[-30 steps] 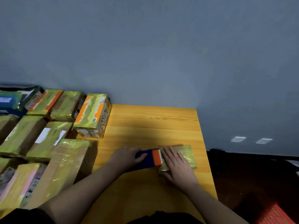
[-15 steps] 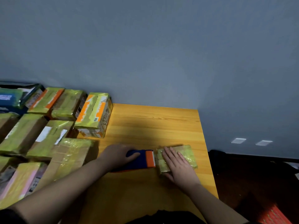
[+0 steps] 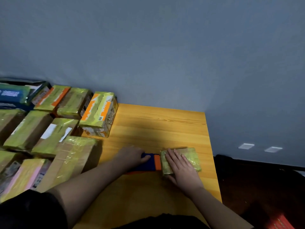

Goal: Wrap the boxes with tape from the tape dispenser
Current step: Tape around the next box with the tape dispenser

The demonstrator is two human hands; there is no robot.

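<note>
Small box [image 3: 189,156] sits flat on the desk [image 3: 156,126], near-right area, already shiny with yellowish tape. Its long axis runs left-right, slightly skewed. Right hand [image 3: 182,167] lies flat on top of it, fingers [image 3: 173,156] straight and together, pointing far-left, pressing it down rather than gripping.

Tape dispenser [image 3: 152,162] (blue body, orange front edge) sits just left of the box, orange edge touching or almost touching the box's left end; can't tell which. Left hand [image 3: 132,157] is curled over the dispenser's left part, thumb on top, holding it.

Key relation: dispenser is left of the box, in line with its long axis. My read: the next pull goes along that axis or around the left end, left hand driving, right hand anchoring.

Risk: the box is light and may slide if the right hand lifts.

Taped boxes [image 3: 54,134] are stacked at far left, well apart.
</note>
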